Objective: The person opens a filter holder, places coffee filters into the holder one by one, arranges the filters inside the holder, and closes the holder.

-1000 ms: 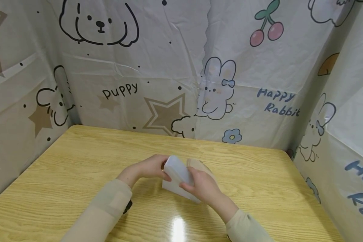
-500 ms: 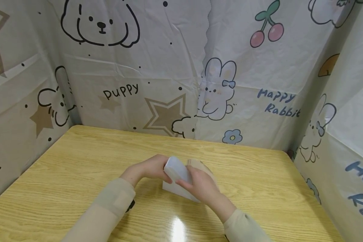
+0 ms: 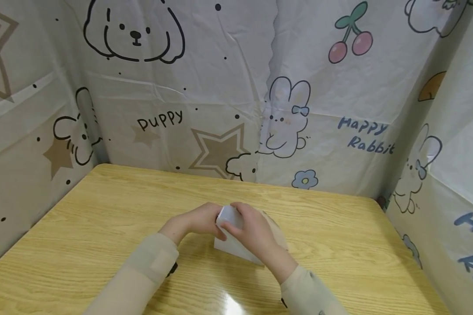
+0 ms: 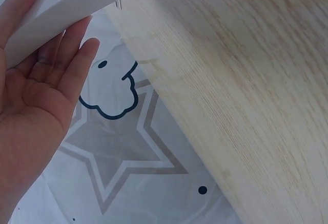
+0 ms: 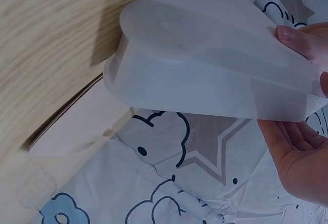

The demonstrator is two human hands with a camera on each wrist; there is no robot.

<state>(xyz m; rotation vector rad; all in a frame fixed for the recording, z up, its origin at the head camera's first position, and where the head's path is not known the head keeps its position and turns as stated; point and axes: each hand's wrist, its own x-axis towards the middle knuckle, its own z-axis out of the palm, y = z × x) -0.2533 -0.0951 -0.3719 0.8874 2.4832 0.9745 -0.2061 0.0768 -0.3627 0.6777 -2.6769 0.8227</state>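
A white, wedge-like box (image 3: 236, 251) stands tilted over the table, between my two hands in the head view. Part of it is a frosted, translucent plastic piece (image 5: 179, 70) with rounded corners, which fills the middle of the right wrist view. My left hand (image 3: 205, 218) grips the box's left end, thumb in front and fingers behind; in the left wrist view its fingers (image 4: 77, 44) curl under the white side. From above, my right hand (image 3: 256, 227) holds the upper end, its thumb across the front. A beige piece (image 3: 277, 229) shows behind the right hand, mostly hidden.
All of this is on a light wood-grain table (image 3: 122, 201). Printed sheets (image 3: 220, 87) with puppies, stars and rabbits hang close along its back and sides. A pale flap with a brown edge (image 5: 66, 116) lies beside the plastic piece in the right wrist view.
My right hand has slid up and left along the box, closer to the left hand, and now covers more of its top. The left hand has hardly moved.
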